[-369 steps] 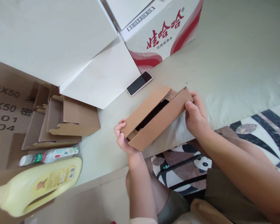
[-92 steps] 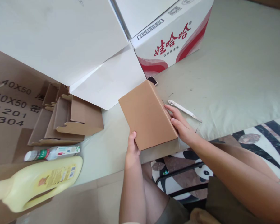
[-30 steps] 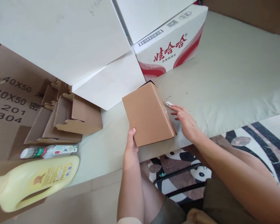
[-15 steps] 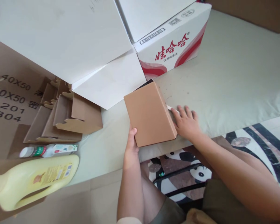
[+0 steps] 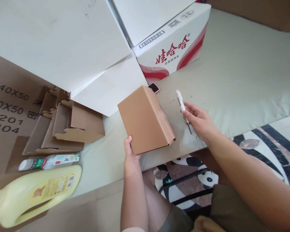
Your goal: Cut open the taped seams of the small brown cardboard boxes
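My left hand (image 5: 130, 158) grips the near corner of a small brown cardboard box (image 5: 145, 119), which is tilted up on the pale green surface (image 5: 231, 74). My right hand (image 5: 199, 120) holds a slim white tool with a thin dark tip (image 5: 182, 104), lifted just right of the box. A phone (image 5: 154, 87) peeks out behind the box's far corner.
A white carton with red Chinese lettering (image 5: 169, 48) stands behind, with large white cardboard flaps (image 5: 62, 42) to its left. Folded brown cardboard inserts (image 5: 65, 129), a small bottle (image 5: 48, 161) and a yellow jug (image 5: 33, 193) lie at left. A panda-print cloth (image 5: 183, 180) is below.
My right hand went from lying flat over the white tool beside the box to lifting it off the surface. The box shifted slightly left in my left hand.
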Demonstrator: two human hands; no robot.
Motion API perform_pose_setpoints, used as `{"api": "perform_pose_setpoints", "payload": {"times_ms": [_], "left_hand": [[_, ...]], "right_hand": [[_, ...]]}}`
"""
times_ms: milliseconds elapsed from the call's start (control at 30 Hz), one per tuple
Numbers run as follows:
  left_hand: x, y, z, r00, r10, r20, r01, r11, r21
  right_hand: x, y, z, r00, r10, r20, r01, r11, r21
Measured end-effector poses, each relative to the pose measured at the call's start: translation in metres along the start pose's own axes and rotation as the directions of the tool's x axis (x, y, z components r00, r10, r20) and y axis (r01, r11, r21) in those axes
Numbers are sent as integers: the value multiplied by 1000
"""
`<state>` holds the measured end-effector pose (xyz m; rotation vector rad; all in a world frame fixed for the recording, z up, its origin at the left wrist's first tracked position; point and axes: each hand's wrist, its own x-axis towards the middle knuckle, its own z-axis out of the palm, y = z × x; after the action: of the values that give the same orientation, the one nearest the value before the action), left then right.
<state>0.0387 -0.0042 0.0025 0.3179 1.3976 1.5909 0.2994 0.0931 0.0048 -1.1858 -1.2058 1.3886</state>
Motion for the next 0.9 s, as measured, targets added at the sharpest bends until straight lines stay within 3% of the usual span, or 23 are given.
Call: {"api": "perform_pose_setpoints", "payload": {"times_ms": [100, 200, 567, 700, 900], "left_hand": [[1, -3, -1, 999, 37, 14, -37, 999, -38], [-1, -2, 1, 999, 48, 22, -47, 998, -45], [-6, 8, 10, 999, 23, 32, -19, 991, -131], [-9, 11, 11, 998, -3, 69, 15, 986, -169], [-12, 17, 14, 993, 68, 96, -50, 982, -183]], "right_hand": [[-6, -13, 10, 1000, -20, -12, 22, 953, 301], [-14, -23, 17, 999, -21, 27, 8, 911, 413], [-17, -26, 13, 996, -85, -27, 87, 862, 499], [-21, -30, 15, 996, -94, 7, 74, 825, 560], [-26, -30, 18, 979, -173, 107, 89, 840, 536]]}}
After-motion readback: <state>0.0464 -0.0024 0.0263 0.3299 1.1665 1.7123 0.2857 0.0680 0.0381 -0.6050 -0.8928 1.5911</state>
